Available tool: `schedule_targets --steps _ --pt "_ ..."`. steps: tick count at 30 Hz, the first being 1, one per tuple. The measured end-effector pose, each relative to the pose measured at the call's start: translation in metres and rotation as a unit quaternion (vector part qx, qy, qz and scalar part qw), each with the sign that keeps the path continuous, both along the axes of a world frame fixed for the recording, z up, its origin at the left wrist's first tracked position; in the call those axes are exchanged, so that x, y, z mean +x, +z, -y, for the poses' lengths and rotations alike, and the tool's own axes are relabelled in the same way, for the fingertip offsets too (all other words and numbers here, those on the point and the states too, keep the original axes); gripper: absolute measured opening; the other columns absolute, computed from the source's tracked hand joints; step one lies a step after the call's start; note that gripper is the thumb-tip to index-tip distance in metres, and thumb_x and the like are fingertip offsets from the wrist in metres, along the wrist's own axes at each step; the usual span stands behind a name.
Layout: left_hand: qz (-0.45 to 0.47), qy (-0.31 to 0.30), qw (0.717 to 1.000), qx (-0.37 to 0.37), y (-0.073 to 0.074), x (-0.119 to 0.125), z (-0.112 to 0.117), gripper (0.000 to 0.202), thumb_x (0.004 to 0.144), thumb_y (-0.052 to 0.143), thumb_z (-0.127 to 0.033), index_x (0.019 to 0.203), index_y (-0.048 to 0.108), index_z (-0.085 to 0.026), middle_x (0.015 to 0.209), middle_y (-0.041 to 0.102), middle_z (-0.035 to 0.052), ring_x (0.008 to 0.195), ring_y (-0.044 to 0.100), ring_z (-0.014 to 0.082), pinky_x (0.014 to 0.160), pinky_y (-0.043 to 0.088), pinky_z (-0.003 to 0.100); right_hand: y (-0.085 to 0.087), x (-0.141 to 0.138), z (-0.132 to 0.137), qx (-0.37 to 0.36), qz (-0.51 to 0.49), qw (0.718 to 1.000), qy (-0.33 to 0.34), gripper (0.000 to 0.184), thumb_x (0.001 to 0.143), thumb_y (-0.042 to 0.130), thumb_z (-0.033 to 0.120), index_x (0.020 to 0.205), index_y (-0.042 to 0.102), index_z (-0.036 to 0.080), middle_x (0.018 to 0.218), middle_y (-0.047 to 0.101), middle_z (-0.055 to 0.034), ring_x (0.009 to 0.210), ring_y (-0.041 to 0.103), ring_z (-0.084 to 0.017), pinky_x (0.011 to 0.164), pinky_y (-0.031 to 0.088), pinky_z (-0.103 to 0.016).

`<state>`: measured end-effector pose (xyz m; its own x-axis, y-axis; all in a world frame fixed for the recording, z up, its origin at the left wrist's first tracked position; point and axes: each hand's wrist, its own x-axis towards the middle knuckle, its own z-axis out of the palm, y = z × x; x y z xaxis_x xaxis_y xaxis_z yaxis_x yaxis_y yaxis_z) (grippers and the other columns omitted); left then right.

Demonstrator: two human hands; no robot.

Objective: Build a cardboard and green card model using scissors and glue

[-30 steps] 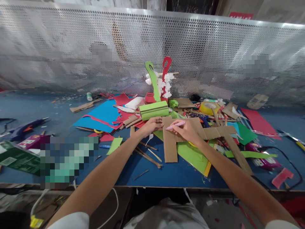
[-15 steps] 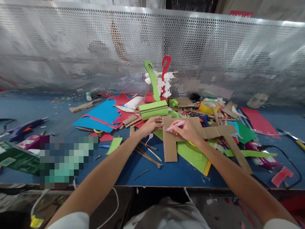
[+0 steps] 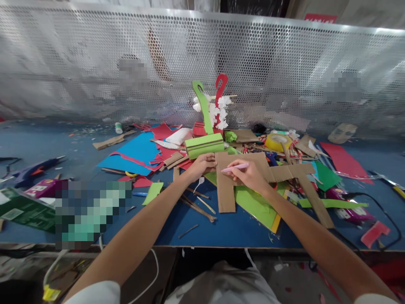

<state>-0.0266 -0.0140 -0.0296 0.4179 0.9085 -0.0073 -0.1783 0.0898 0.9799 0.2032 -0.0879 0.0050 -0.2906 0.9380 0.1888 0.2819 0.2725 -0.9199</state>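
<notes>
Currently, the right hand (image 3: 252,175) pinches the pen (image 3: 236,167) crosswise, tip leftward over the cardboard (image 3: 226,195), whose left edge meets the left hand (image 3: 202,164), fingers loosely parted.

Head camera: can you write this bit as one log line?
left hand: at edge of flat brown cardboard piece | right hand: holding slim pink pen over it | beyond: boxy green block

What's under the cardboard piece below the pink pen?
Light-green paper emerges from beneath the cardboard piece, and blue tabletop borders its lower end. Whatever lies under its middle is hidden.
</notes>
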Motion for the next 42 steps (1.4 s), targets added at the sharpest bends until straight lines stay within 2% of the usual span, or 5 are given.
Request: schedule_targets --steps 8,14,17,23,42 --pt "0.000 0.012 1.000 0.000 0.0025 0.0010 0.0025 0.046 0.060 0.095 -0.029 0.096 0.070 -0.016 0.101 0.076 0.0076 0.082 0.073 0.0149 0.074 0.057 0.024 -0.0051 -0.0007 -0.0001 0.016 0.019 0.999 0.022 0.031 0.096 0.067 0.050 0.105 0.078 0.022 0.082 0.077 -0.0058 0.065 0.071 -0.018 0.057 0.055 -0.028" --pt "0.002 0.012 1.000 0.002 0.0005 0.0005 0.0009 0.047 0.060 0.095 -0.029 0.097 0.069 -0.014 0.102 0.076 0.0085 0.081 0.071 0.0144 0.072 0.056 0.024 -0.0065 -0.0001 -0.0012 0.004 0.007 0.999 0.038 0.028 0.092 0.069 0.046 0.093 0.078 0.020 0.079 0.077 -0.0070 0.064 0.068 -0.019 0.056 0.053 -0.028" --pt "0.001 0.014 1.000 0.003 -0.0003 0.0001 0.0002 0.045 0.062 0.094 -0.028 0.098 0.071 -0.015 0.104 0.076 0.0087 0.081 0.071 0.0141 0.072 0.056 0.023 -0.0069 -0.0005 -0.0016 0.012 0.015 1.000 0.023 0.028 0.093 0.067 0.046 0.098 0.079 0.021 0.079 0.077 -0.0063 0.065 0.068 -0.018 0.057 0.054 -0.028" --pt "0.002 0.007 1.000 0.003 -0.0008 -0.0002 0.0002 0.042 0.065 0.092 -0.026 0.099 0.072 -0.014 0.106 0.077 0.0105 0.087 0.074 0.0172 0.075 0.057 0.024 -0.0086 -0.0003 -0.0025 -0.005 0.004 0.999 0.037 0.024 0.091 0.069 0.041 0.092 0.078 0.020 0.079 0.077 -0.0072 0.065 0.069 -0.019 0.056 0.053 -0.028" --pt "0.010 0.020 1.000 -0.005 -0.0005 0.0007 -0.0001 0.043 0.062 0.093 -0.024 0.099 0.071 -0.015 0.100 0.076 0.0074 0.080 0.070 0.0141 0.072 0.055 0.024 -0.0054 -0.0020 0.0033 -0.013 0.007 0.998 0.055 0.018 0.089 0.068 0.036 0.089 0.075 0.019 0.083 0.079 -0.0076 0.068 0.070 -0.019 0.060 0.055 -0.029"
